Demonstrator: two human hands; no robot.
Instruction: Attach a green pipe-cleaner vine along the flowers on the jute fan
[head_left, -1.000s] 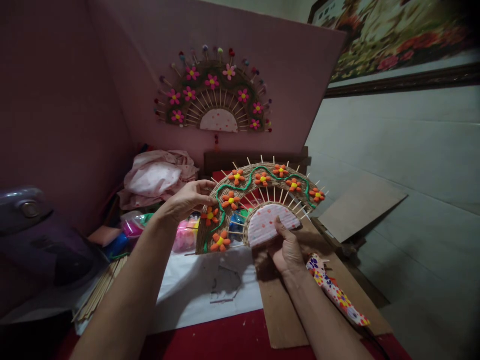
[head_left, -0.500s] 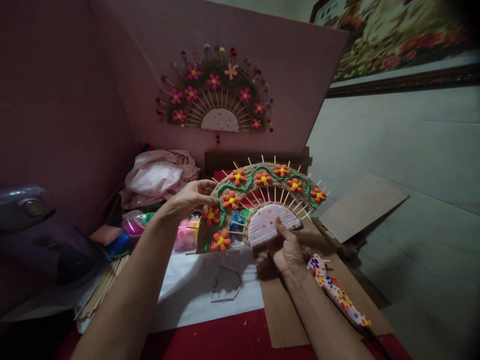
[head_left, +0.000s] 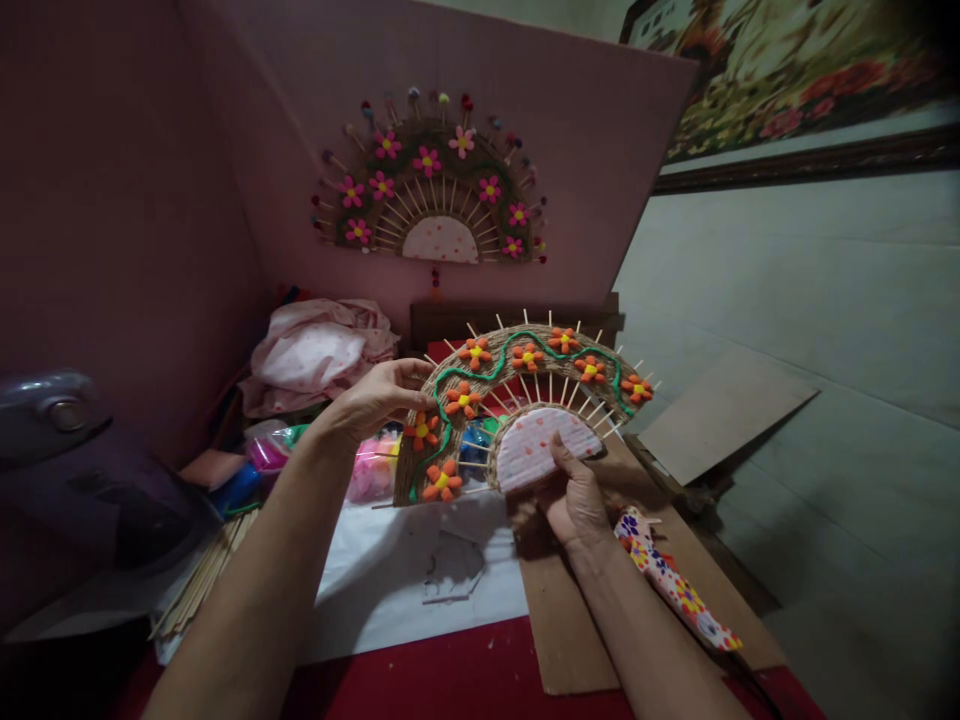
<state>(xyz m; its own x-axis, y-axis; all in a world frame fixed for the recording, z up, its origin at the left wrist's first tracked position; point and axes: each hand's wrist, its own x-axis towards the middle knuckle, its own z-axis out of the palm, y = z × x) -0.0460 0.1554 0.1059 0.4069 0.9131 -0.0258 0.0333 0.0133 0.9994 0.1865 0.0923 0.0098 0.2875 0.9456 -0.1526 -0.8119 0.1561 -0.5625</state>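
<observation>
Between my hands is a fan-shaped craft piece [head_left: 487, 372] of twine and thin sticks, tilted up above the table. Orange flowers with yellow centres and a wavy green cord decorate its arch. My left hand [head_left: 388, 398] grips the arch's left edge, with the fingertips partly hidden behind it. My right hand [head_left: 576, 500] pinches the dotted half-round base [head_left: 544, 450], its thumb on the front and its fingers out of sight behind. Beside my right forearm, a flower-patterned glue gun [head_left: 675, 580] lies on a cardboard sheet [head_left: 559, 630].
A similar fan with pink flowers [head_left: 427, 160] hangs on the wall behind. Bundled pale cloth [head_left: 319, 345], plastic bags [head_left: 375, 468] and wooden sticks [head_left: 206, 575] lie at the left, near a purple appliance [head_left: 67, 480]. White paper [head_left: 405, 590] covers part of the red table [head_left: 420, 670].
</observation>
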